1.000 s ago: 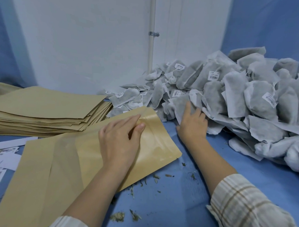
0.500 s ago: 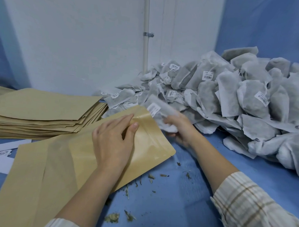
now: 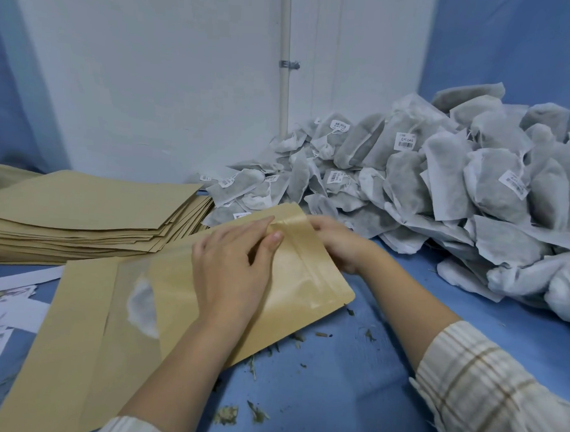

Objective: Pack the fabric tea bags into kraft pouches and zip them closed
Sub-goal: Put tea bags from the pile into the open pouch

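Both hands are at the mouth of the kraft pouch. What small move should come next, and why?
Probably push the tea bag fully in. The left hand pinches the upper lip of the kraft pouch, and the right hand is at its opening. A pale tea bag shows through the window, and the zip looks unsealed.

Tan kraft pouch (image 3: 307,282) under the left hand (image 3: 232,272). Grey-white tea bags (image 3: 441,190) with white labels beyond the right hand (image 3: 338,244). Blue table cover (image 3: 351,382) below; cream plaid sleeve (image 3: 485,388).
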`<state>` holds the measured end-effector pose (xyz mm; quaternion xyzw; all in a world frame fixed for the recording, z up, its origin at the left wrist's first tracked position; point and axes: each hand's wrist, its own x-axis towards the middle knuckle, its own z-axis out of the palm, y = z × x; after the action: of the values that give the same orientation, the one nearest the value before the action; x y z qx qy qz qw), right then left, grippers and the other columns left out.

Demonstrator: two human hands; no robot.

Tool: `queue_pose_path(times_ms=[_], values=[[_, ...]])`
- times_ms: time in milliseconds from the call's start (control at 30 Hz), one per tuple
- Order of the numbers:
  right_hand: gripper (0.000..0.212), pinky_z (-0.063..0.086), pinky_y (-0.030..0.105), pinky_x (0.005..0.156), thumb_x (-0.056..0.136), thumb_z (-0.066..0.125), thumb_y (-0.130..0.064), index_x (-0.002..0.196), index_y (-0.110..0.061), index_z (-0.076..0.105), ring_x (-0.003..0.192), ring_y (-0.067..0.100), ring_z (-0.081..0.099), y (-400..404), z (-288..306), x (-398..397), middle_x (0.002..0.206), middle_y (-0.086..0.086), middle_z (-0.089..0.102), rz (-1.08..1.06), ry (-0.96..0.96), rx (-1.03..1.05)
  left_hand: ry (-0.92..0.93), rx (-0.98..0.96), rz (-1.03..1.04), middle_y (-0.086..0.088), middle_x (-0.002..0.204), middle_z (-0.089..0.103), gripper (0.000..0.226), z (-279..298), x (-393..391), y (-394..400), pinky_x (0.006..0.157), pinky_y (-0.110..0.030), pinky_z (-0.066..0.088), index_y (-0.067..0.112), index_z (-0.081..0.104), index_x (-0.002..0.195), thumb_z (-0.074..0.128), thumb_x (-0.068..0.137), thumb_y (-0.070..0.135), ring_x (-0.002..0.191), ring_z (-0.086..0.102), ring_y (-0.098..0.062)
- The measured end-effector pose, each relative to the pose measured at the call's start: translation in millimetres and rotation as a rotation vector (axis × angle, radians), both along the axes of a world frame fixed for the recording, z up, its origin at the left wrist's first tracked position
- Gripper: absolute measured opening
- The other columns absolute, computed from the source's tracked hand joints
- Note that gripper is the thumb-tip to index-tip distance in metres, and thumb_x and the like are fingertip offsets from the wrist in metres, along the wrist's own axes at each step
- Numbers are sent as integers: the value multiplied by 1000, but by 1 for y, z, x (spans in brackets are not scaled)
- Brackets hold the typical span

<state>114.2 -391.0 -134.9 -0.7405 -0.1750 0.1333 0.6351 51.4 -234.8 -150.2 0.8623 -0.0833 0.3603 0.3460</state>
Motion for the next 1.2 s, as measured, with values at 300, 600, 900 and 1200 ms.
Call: queue_pose_path(times_ms=[300,600,900,1200], values=[[51,9,44,116,94,41,-45,142,-39,28,143,26,-6,-17,-25,42,156,4,-11,-464,-552,-1187,22,18,20,12,105,69,28,-2,0,0,97,-33,30,31,67,114,54,91,40,108,57,-12],[24,42,17,82,83,59,-18,106,-25,59,97,13,57,-21,-16,21,106,-6,60,-1268,-461,196,13,14,29,12,106,69,26,-3,0,0,96,-29,25,30,68,113,55,91,38,110,56,-13],[20,38,11,45,77,62,-13,81,-27,47,57,7,48,-15,-14,6,81,-4,50,-942,-299,344,8,-17,41,12,109,68,28,-3,1,1,97,-30,26,31,68,114,55,91,38,111,56,-13],[25,43,11,43,98,38,-5,82,-18,52,45,-2,55,5,1,-20,58,-8,60,60,208,-241,-5,-50,22,7,96,71,27,-1,-1,2,98,-36,31,33,69,109,52,90,42,105,58,-17]])
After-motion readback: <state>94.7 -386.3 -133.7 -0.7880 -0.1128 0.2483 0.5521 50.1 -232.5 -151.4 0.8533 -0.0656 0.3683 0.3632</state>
